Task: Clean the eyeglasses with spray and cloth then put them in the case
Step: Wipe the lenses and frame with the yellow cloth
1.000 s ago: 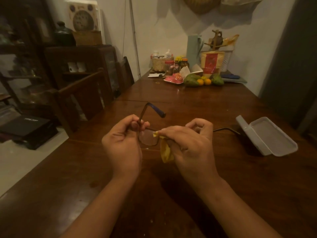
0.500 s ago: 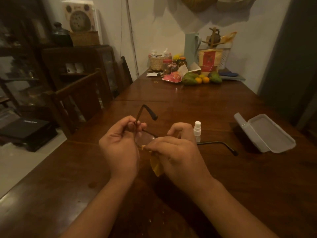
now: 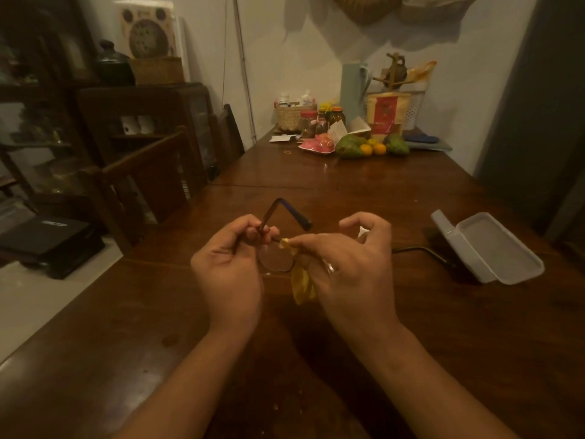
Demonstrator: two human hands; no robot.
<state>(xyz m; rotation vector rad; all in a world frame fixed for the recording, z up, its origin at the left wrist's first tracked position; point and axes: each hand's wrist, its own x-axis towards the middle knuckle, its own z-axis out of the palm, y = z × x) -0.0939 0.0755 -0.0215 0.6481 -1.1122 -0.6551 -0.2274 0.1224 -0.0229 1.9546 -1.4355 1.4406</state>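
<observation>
The seemingly fragile eyeglasses (image 3: 274, 258) are being gripped at the hinge by the left hand (image 3: 228, 274), the soft cloth (image 3: 302, 286) being pinched by the right hand (image 3: 354, 270).

Yellow cloth (image 3: 302, 285); dark-framed eyeglasses (image 3: 276, 260); white case (image 3: 493, 248); dark brown table (image 3: 348, 185).

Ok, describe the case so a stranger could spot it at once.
On the long wooden table, look right of the right hand, near the right edge. The case lies open there, lid hinged back. It is the only pale boxy thing at this end.
</observation>
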